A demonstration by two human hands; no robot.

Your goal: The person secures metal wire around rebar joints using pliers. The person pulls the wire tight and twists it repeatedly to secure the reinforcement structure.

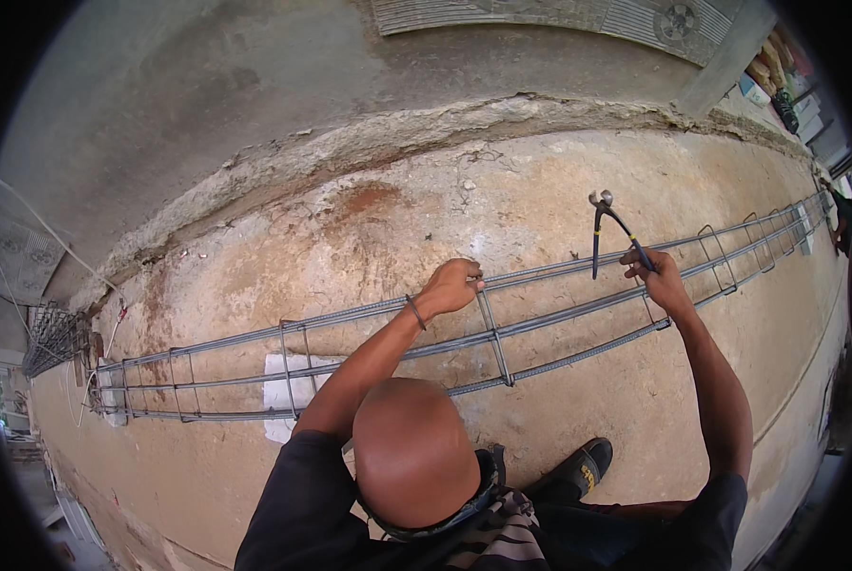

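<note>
My left hand [457, 284] is at the top bars of a long rebar cage [549, 318], beside a square stirrup [492, 338], its fingers curled on something I cannot make out. Raised over the top bars to the right, my right hand [661, 274] grips black-handled pincers [621, 228], their handles spread and metal jaws pointing up. The cage lies lengthwise across the concrete floor [559, 419], with several stirrups along it. A dark band circles my left wrist. A bald head [411, 447] between my arms covers part of the floor.
White blocks [278, 385] lie under the cage. Behind runs a broken concrete edge [397, 128] with patterned panels [540, 24] above. More steel cages [55, 338] stand at far left, items [778, 86] are piled at upper right, and another person [847, 224] is at the far right end.
</note>
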